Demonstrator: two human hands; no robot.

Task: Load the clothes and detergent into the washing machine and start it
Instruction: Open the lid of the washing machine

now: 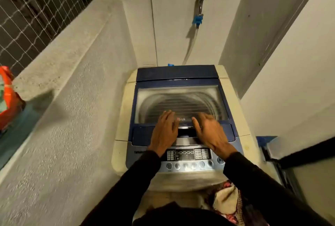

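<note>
Cream-bodied top-loading washing machine (pixel 123 117) with blue top stands in a narrow alcove, back edge against the pale rear wall (pixel 174 17). Blue-framed lid with clear window (pixel 181 98) is down; ribbed steel drum visible through it. Grey control panel with a row of round buttons (pixel 188 160) runs along the machine's front edge.

Bundle of cream and pink patterned clothes (pixel 228 202) sits low at the machine's front right corner, by the person's body; what carries it, cannot tell.

Orange plastic bag (pixel 9 98) rests on the grey ledge at far left.

Left hand (pixel 165 129) lies flat on the lid's front edge, fingers straight, grasping nothing. Right hand (pixel 210 131) likewise released, fingers extended, beside the lid's centre handle recess; motion-blurred.

Blue hose fitting under metal wall tap (pixel 198 20) above the machine's back edge.
</note>
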